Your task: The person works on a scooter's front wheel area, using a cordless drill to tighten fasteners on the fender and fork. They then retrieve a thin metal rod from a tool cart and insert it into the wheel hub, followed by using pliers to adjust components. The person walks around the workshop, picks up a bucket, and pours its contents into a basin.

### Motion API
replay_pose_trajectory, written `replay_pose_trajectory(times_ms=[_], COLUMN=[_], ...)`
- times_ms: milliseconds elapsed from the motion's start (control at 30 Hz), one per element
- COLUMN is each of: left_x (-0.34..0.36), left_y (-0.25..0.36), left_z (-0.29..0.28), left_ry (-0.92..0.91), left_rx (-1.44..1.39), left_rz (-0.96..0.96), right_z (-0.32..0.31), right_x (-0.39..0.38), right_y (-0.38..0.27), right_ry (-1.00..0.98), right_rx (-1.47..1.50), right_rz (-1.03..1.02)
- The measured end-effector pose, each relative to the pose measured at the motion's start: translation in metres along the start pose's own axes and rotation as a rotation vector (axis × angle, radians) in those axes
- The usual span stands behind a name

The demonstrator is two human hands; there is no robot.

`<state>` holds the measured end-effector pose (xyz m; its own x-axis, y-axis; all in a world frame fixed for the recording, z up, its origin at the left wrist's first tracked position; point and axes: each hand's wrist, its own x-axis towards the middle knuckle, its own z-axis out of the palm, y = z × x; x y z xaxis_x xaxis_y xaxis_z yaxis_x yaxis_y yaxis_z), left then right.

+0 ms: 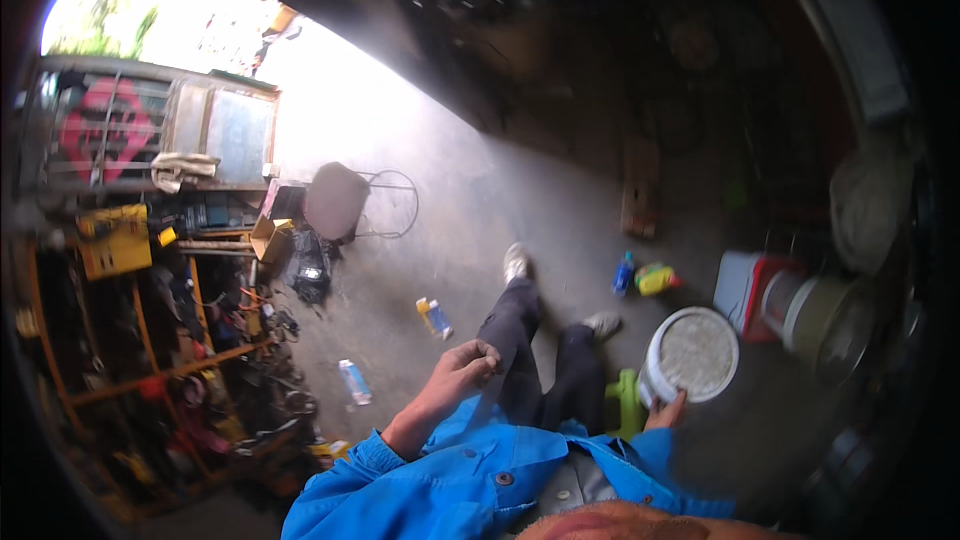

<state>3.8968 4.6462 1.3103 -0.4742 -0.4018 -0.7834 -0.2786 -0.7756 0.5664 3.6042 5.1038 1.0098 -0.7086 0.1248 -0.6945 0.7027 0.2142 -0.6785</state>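
My right hand (665, 411) grips the near rim of a white bucket (654, 380), fingers curled at its edge. The bucket is tilted, and its round top shows a pale, speckled grey surface; I cannot tell if that is a lid or contents. In front of my body, my left hand (466, 368) hangs in the air with its fingers curled in against the thumb. Nothing shows in it. Close to the bucket and my right arm is a bright green plastic thing (627, 404), partly hidden by my blue jacket.
On the concrete floor lie a blue bottle (623, 274), a yellow-green package (656, 280), a yellow-and-blue box (434, 318) and a light-blue packet (354, 382). A round stool (336, 201) stands ahead left. Cluttered wooden shelves (165, 372) line the left; a clear-sided container (815, 320) sits right.
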Motion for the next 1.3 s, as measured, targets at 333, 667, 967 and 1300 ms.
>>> replay_pose_trajectory(times_ms=[333, 667, 967, 1300], left_x=[-0.082, -0.129, -0.116, -0.066], left_y=[0.080, 0.155, 0.244, 0.338], left_z=[-0.207, -0.376, -0.476, -0.568], left_ry=[0.124, 0.339, 0.490, 0.565], left_rx=[-0.366, -0.842, -1.142, -1.332], left_rz=[0.427, 0.796, 0.976, 0.932], right_z=[0.289, 0.610, 0.867, 1.081], right_x=[-0.306, -0.548, -0.693, -0.756], right_y=[-0.174, -0.228, -0.264, -0.296], right_ry=[-0.301, -0.987, -1.374, -1.323], right_rx=[0.003, -0.296, -0.551, -0.624], right_rz=[-0.061, -0.285, -0.299, -0.328])
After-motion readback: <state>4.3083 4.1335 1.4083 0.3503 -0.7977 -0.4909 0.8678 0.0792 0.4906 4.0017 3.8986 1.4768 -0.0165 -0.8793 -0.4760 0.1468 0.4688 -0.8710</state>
